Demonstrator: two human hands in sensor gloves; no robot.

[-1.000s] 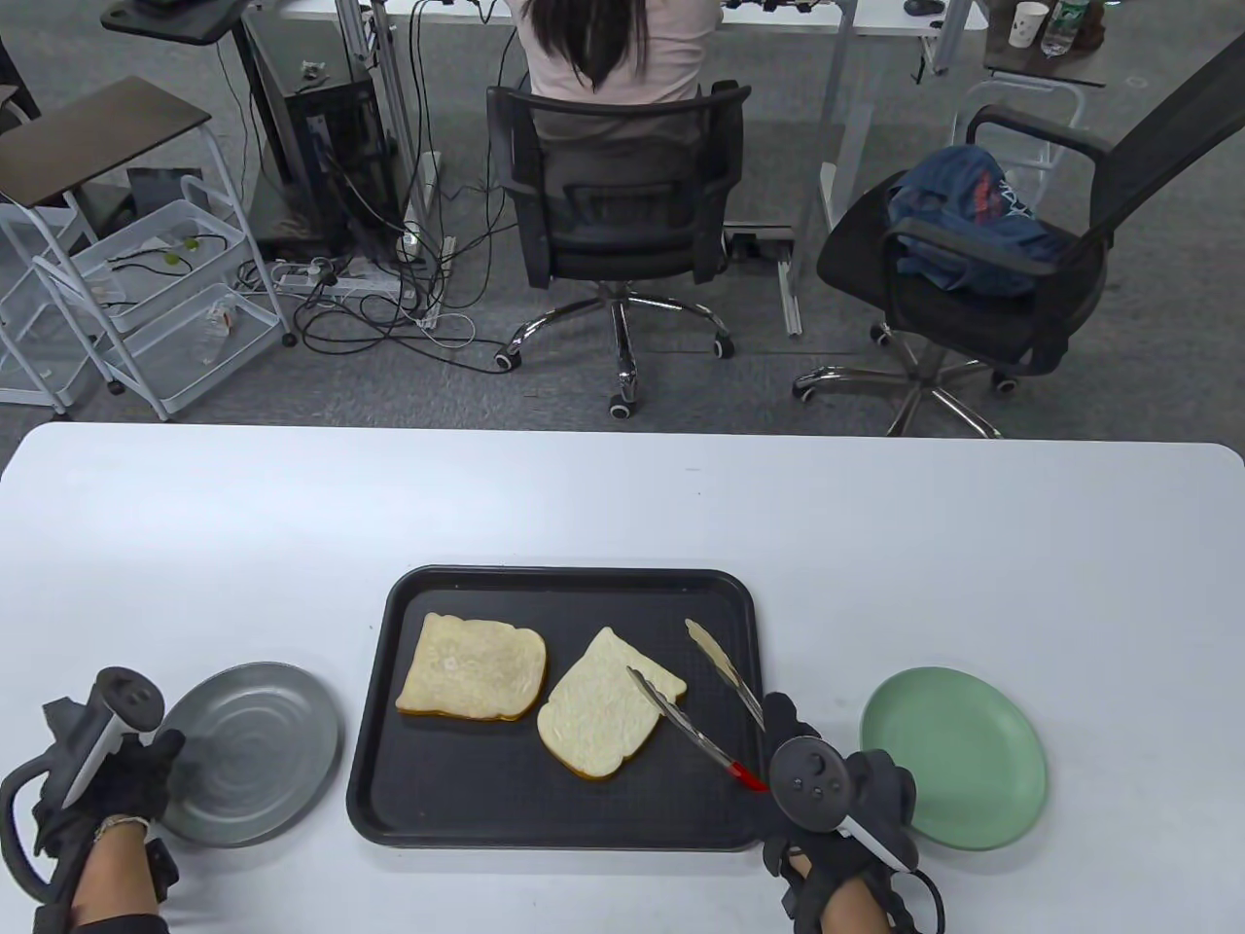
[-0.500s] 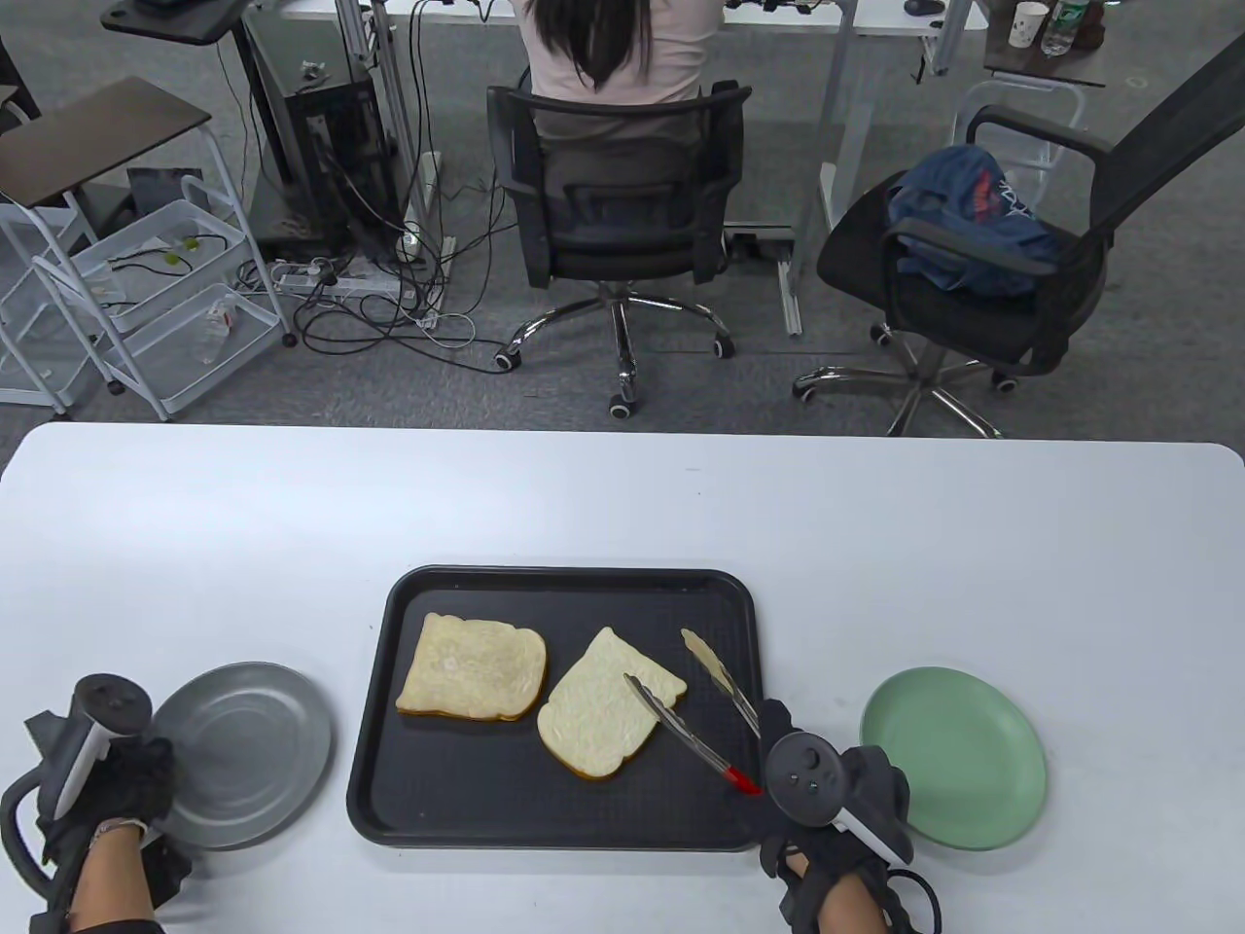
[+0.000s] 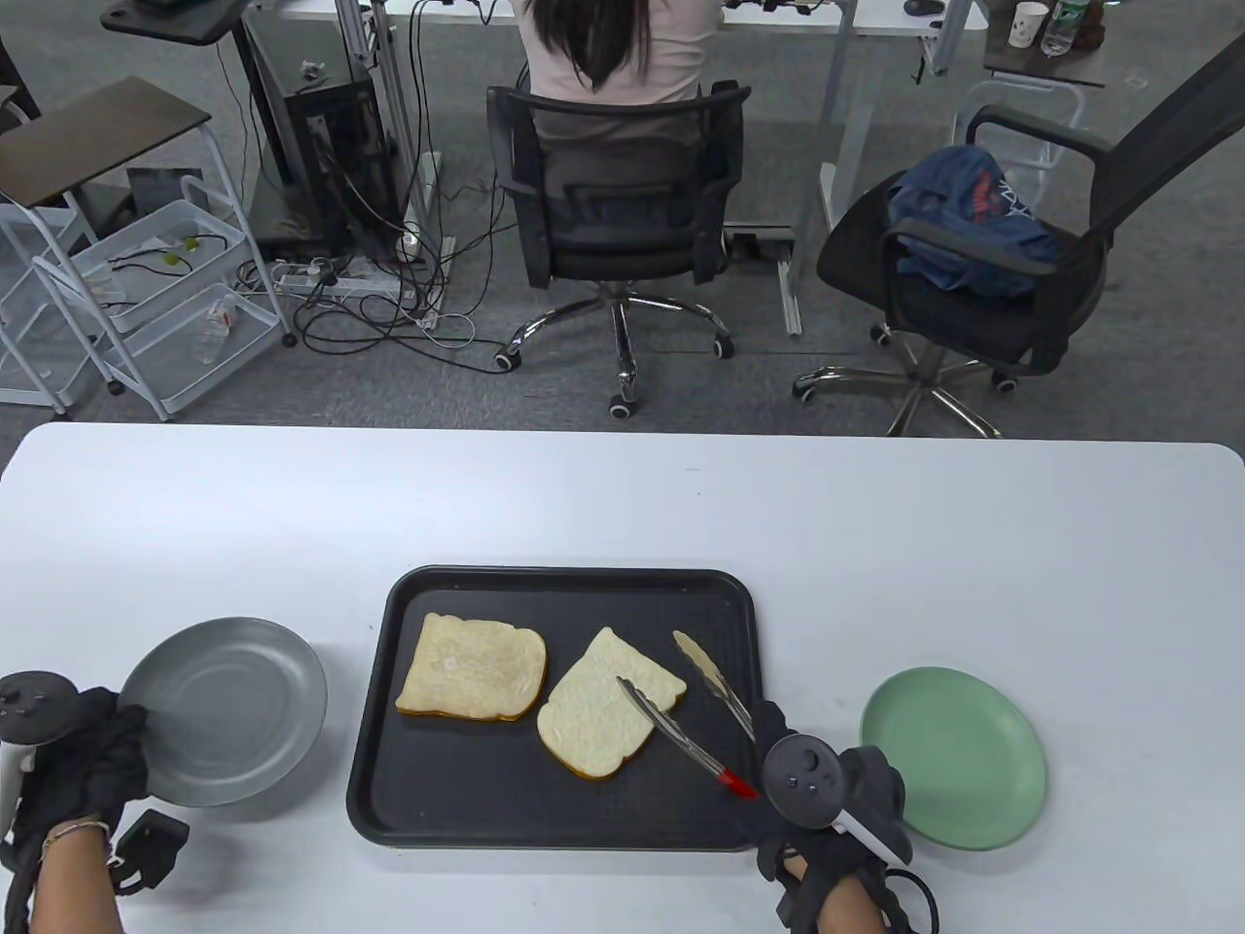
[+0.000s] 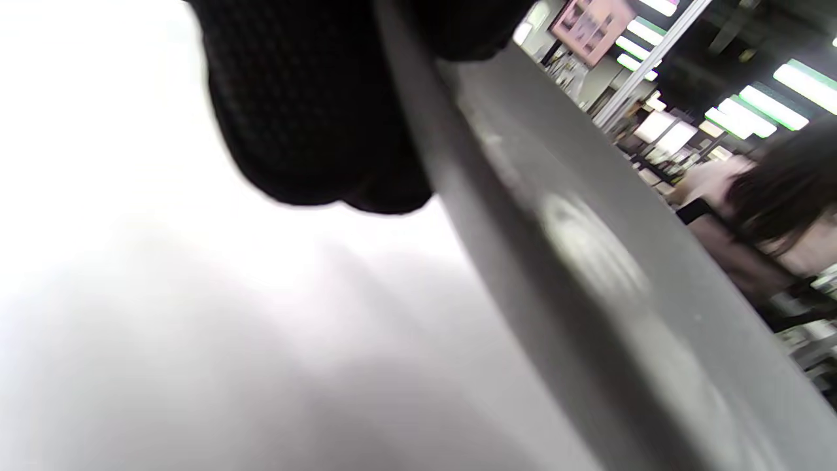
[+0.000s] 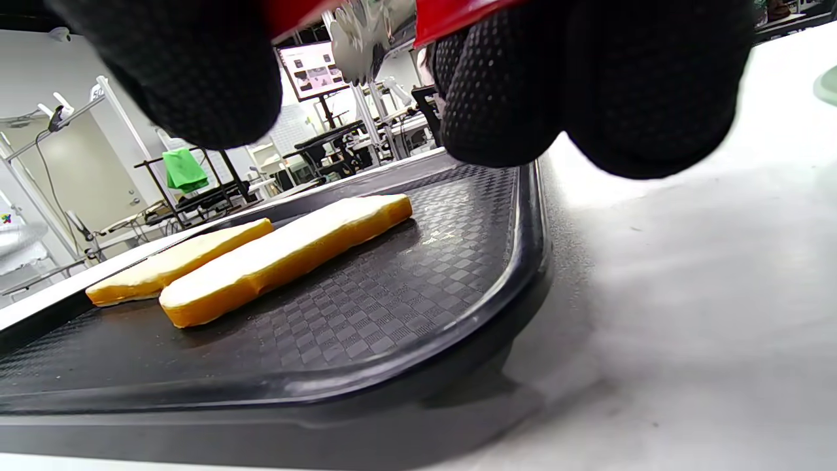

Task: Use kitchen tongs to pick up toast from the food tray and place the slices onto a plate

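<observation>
While the right hand [image 3: 827,788] clasps the tongs [image 3: 695,715], the left hand [image 3: 83,749] grips the grey plate [image 3: 229,725] — its tilt shows wrist-side only.

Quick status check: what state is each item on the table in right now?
Red-handled metal tongs: open, held by right hand over the black tray.
Two toast slices: flat on tray, ungripped.
Grey metal plate: lifted and tilted, left hand gripping its rim.
Green plate: empty, on table.
</observation>
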